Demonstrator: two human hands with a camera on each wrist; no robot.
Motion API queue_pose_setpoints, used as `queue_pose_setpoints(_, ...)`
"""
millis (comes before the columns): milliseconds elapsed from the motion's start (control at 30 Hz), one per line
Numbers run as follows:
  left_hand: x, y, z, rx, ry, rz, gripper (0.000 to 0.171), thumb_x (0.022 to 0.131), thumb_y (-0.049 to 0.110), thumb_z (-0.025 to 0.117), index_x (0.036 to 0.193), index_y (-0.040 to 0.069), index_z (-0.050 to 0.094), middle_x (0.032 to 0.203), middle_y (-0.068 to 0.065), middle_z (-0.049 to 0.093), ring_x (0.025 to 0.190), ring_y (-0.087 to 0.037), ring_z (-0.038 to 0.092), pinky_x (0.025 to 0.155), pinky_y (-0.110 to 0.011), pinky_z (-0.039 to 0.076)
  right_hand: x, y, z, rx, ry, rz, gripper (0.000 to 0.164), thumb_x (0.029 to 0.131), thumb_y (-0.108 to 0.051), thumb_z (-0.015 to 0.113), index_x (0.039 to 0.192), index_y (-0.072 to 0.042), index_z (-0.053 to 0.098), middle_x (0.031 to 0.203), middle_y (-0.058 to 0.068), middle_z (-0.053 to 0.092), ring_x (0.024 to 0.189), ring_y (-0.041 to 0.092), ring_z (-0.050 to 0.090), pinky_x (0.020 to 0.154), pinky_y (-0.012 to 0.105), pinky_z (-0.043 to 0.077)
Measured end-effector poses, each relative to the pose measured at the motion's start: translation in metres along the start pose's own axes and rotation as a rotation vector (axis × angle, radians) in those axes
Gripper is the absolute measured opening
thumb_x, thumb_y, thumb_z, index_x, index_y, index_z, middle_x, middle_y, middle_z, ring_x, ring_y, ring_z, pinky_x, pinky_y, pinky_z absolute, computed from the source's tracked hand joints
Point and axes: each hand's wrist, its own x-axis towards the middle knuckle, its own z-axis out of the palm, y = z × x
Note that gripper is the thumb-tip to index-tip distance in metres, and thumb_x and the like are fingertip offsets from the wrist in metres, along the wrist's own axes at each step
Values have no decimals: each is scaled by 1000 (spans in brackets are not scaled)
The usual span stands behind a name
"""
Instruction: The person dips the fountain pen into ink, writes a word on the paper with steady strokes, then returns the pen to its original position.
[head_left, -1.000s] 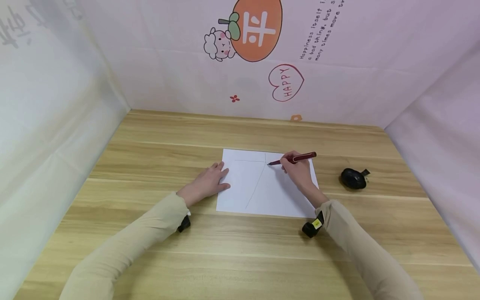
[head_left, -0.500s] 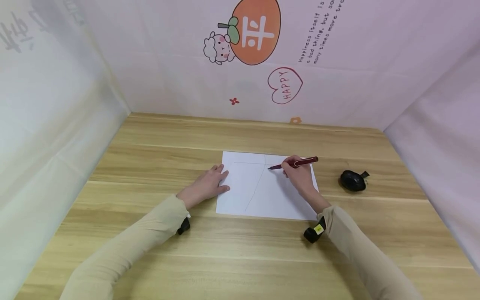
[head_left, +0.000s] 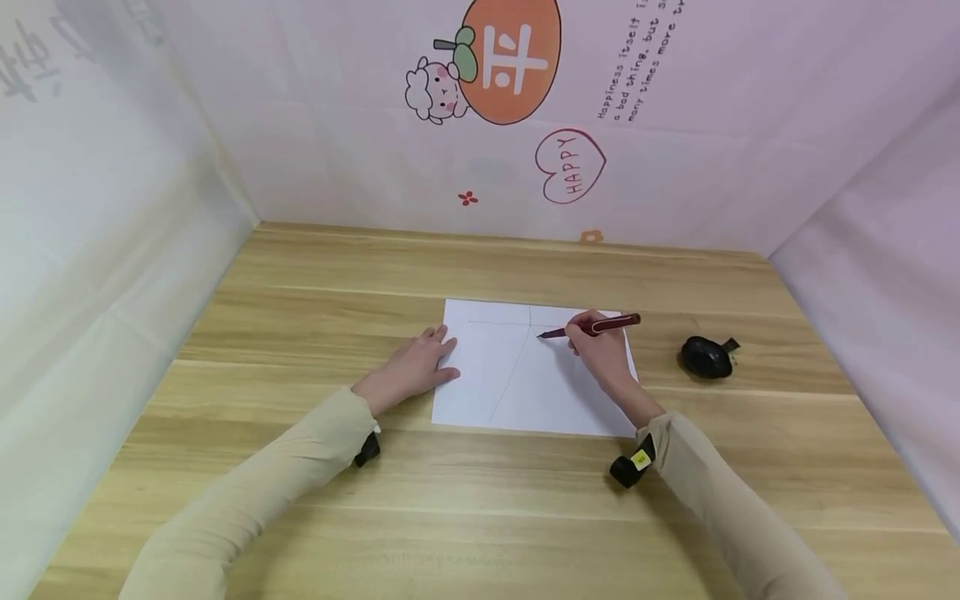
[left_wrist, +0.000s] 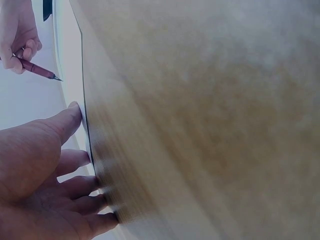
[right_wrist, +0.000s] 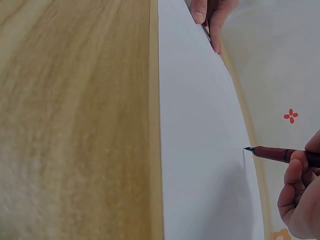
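A white sheet of paper (head_left: 480,383) lies on the wooden table, bearing thin drawn lines: a vertical stroke, a horizontal one and a long slanting one that meet near the top middle. My left hand (head_left: 411,368) rests at the sheet's left edge with its fingers spread and mostly straight. Between thumb and fingers my right hand (head_left: 604,354) grips a dark red fountain pen (head_left: 618,322). In the right wrist view the pen's nib (right_wrist: 248,149) is at the paper, and the hand's shadow falls across the sheet. Part of the horizontal line is hidden behind the right hand.
A black rounded object (head_left: 706,357) with a small tab lies on the table right of the paper. White printed cloth (head_left: 337,150) walls the table (head_left: 450,517) at the back and both sides.
The pen tip has moved slightly down and to the right from where the lines meet, with the right hand following. The left hand keeps its place on the paper.
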Motion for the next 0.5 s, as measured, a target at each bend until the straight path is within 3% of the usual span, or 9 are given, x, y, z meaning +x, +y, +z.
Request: queue_pose_setpoints(500,-2,1,-2,-2,-35,-3,60,95,33,53,142,0,36,153,-24,22,142,-40,23,113,-51,27,-4,3,-5,-21,-16,14,15,85,-15,55,93,-4,62,64,-4,57,56,7,51,49,19,38)
